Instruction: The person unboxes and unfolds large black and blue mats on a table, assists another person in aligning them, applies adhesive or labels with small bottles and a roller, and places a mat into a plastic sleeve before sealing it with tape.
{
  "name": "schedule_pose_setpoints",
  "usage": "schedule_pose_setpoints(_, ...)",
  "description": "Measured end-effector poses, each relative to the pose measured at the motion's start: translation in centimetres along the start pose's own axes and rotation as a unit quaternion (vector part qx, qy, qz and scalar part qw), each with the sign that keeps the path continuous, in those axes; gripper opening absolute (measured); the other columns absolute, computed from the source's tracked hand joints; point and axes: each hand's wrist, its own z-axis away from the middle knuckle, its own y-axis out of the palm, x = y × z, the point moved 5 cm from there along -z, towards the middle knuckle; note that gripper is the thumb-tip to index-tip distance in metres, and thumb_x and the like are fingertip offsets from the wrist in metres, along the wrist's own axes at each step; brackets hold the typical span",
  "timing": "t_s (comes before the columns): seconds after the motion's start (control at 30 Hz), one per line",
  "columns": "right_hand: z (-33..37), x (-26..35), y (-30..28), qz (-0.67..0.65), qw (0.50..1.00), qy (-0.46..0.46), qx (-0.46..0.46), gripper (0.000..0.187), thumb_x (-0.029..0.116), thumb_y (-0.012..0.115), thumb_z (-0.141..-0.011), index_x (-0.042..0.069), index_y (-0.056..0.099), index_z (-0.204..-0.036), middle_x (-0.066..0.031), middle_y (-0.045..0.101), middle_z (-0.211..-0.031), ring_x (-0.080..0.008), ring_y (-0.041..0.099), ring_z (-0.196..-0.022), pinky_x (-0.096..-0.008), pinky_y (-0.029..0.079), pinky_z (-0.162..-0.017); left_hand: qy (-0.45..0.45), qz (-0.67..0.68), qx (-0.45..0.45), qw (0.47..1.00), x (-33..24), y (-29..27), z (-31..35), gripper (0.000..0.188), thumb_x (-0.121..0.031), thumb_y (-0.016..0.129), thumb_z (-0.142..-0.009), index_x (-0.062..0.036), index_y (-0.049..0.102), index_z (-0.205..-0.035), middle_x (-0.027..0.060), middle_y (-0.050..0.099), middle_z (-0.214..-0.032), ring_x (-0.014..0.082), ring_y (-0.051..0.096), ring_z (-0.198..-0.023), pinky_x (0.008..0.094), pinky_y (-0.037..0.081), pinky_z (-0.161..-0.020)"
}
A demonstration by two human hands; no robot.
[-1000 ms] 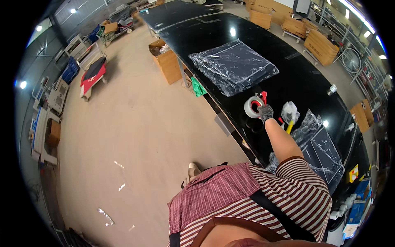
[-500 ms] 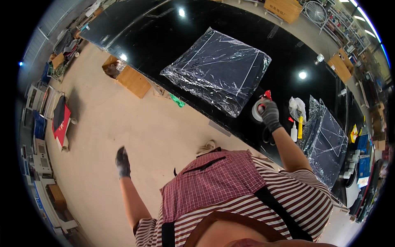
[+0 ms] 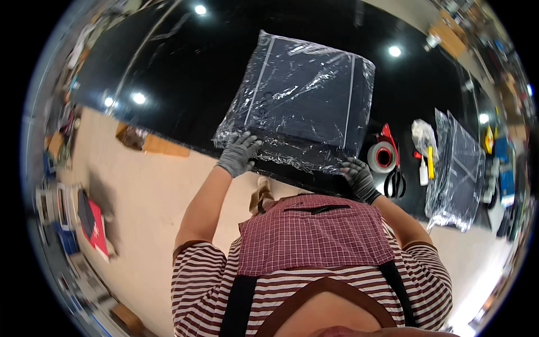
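A flat dark panel in a crinkled clear plastic bag (image 3: 306,92) lies on the glossy black table (image 3: 185,67) in front of me. My left hand (image 3: 240,154), in a grey glove, rests with fingers spread on the bag's near left edge. At its near right corner is my right hand (image 3: 360,178), also gloved, fingers apart and tips touching the plastic; its thumb is hidden. Just right of that hand lie a roll of tape (image 3: 382,157) and black-handled scissors (image 3: 395,183), beside a red tool (image 3: 386,135).
Farther right are a crumpled clear bag (image 3: 424,135), a white bottle (image 3: 423,171), a yellow tool (image 3: 430,162) and a second plastic-wrapped dark panel (image 3: 457,168). A cardboard box (image 3: 165,146) stands beside the table's near left edge. Red material (image 3: 96,227) sits at far left.
My right hand has left the tape roll and reached the bag's near right corner. My left hand has come up from beside me onto the near left edge. The view has turned.
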Motion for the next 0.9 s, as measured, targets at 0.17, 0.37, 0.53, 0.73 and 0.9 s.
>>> schedule_pose_setpoints(0.17,2.0,-1.1,-0.4,-0.101,0.979,0.157,-0.076,0.014,0.004,0.066,-0.076,0.008,0.065,-0.090,-0.0040,0.066,-0.093,-0.0250,0.056,-0.104,-0.0340,0.045,-0.092,0.104,0.042,-0.089,0.990,6.0,2.0,-1.3,0.047,-0.020,0.059,-0.073,-0.0143,0.053,-0.119,0.0070,0.051,-0.123,0.0267,0.046,-0.116,0.0465,0.035,-0.099)
schedule_pose_setpoints(0.37,5.1,-2.4,1.4,-0.176,0.918,0.336,-0.112,0.014,0.009,0.065,-0.080,0.007,0.066,-0.093,-0.0065,0.066,-0.094,-0.0275,0.055,-0.105,-0.0362,0.044,-0.090,0.196,0.028,-0.173,0.965,7.9,2.7,-3.7,0.022,-0.016,0.059,-0.076,-0.0110,0.063,-0.096,0.0073,0.061,-0.102,0.0266,0.056,-0.097,0.0429,0.044,-0.088)
schedule_pose_setpoints(0.53,1.1,1.8,0.1,-0.007,0.976,0.216,-0.041,0.025,0.010,0.069,-0.071,0.008,0.063,-0.095,-0.0055,0.064,-0.103,-0.0274,0.052,-0.108,-0.0365,0.041,-0.094,0.223,0.043,-0.197,0.954,9.3,3.6,-3.3,0.018,-0.012,0.059,-0.075,-0.0085,0.063,-0.091,0.0076,0.062,-0.099,0.0275,0.058,-0.092,0.0419,0.047,-0.082)
schedule_pose_setpoints(0.73,1.8,0.2,1.5,0.071,0.967,0.235,-0.073,0.013,0.009,0.059,-0.077,0.009,0.060,-0.089,-0.0065,0.061,-0.102,-0.0258,0.052,-0.100,-0.0369,0.041,-0.091,0.186,0.038,-0.162,0.968,9.3,3.6,-3.8,0.016,-0.010,0.053,-0.076,-0.0099,0.060,-0.090,0.0075,0.061,-0.094,0.0271,0.057,-0.092,0.0421,0.044,-0.086)
schedule_pose_setpoints(0.9,3.2,2.9,0.8,0.136,0.969,0.206,0.001,0.010,0.011,0.056,-0.078,0.008,0.058,-0.087,-0.0069,0.059,-0.092,-0.0270,0.052,-0.095,-0.0367,0.040,-0.090,0.141,0.035,-0.058,0.988,8.0,2.9,-2.7,0.024,-0.011,0.052,-0.074,-0.0114,0.062,-0.096,0.0063,0.060,-0.100,0.0281,0.055,-0.098,0.0431,0.041,-0.087)
